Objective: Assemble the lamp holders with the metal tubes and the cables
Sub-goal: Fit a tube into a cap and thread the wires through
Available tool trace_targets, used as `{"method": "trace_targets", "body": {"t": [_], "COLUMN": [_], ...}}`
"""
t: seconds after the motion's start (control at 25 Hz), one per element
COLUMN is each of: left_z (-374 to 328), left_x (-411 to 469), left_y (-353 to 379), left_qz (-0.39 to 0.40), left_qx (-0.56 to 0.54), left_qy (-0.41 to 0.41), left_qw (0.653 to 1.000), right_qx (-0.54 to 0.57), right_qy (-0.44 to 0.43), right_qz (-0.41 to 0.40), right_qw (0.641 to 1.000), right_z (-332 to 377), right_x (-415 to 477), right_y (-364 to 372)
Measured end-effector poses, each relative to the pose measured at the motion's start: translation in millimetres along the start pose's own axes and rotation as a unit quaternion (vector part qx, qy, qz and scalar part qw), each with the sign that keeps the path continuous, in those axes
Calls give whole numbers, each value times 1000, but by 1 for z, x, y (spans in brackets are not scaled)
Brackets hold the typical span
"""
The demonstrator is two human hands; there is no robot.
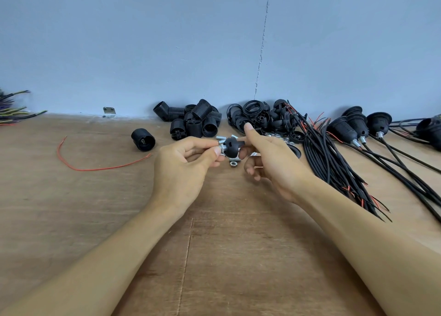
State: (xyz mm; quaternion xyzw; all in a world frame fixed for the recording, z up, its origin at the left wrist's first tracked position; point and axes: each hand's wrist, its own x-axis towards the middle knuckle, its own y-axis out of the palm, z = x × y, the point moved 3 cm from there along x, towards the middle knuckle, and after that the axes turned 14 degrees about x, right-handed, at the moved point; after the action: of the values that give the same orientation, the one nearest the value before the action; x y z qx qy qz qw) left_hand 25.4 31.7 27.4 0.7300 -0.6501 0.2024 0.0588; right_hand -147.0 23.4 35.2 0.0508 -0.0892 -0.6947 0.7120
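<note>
forearms reach in from the bottom edge over the wooden table (214, 256); the left hand (183, 158) pinches a short metal tube (221, 147) and the right hand (269, 158) pinches a black lamp holder cap (231, 145), the two parts meeting just above the table. it looks like the tube is being threaded in: a tilted start could cross the thread, and a slack pinch could drop it by the nut (233, 164) below. cables (334, 160) lie to the right, holder bodies (193, 122) and rings (257, 115) behind, none in the hands' way.
</note>
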Motion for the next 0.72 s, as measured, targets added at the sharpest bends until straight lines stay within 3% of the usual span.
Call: {"method": "trace_targets", "body": {"t": [0.16, 0.28, 0.56, 0.72], "left_z": [1, 3, 4, 4], "left_x": [3, 5, 4, 1], "left_y": [-3, -5, -1, 3], "left_qz": [-29, -34, -4, 16], "left_qx": [-4, 0, -2, -13], "left_qy": [1, -2, -12, -10], "left_qw": [1000, 999, 1000, 1000], "right_qx": [-29, -38, 2, -40], "right_qy": [27, 1, -51, -19], "right_qz": [28, 64, 92, 84], "right_qw": [999, 997, 994, 995], "right_z": [-2, 0, 7, 6], "right_x": [-1, -2, -1, 0], "right_y": [1, 3, 2, -2]}}
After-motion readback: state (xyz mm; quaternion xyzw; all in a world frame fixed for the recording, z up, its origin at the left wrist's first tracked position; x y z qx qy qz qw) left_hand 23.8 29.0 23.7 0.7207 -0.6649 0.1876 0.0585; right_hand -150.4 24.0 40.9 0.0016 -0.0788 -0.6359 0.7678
